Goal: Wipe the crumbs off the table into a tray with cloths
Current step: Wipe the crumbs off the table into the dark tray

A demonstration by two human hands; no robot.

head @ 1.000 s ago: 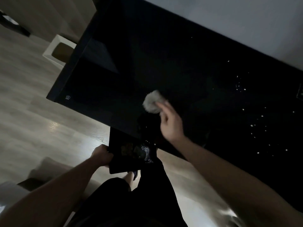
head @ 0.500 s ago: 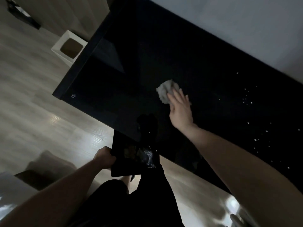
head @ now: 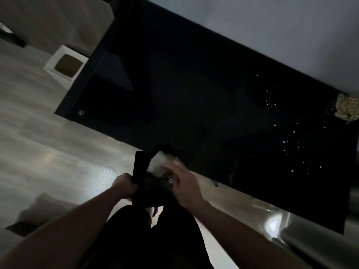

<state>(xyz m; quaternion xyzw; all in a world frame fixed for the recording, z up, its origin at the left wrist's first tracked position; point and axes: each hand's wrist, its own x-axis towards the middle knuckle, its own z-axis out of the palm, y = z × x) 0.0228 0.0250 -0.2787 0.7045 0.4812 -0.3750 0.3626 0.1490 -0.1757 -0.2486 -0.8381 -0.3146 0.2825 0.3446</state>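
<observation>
A white bin (head: 65, 64) is seen on the floor, well beyond the left hand (head: 124, 184) and beside the desk's (head: 174, 90) far corner. The left hand is curled around the left edge of the black tray (head: 140, 171), which is held just below the near edge of the desk. Just right of it, a pale cloth (head: 157, 164) is pressed over the tray by the blurred right hand (head: 184, 183); its grip cannot be told. Crumbs (head: 287, 140) are scattered on the desk well to the right of that hand, and a checked cloth (head: 347, 109) lies farther right.
</observation>
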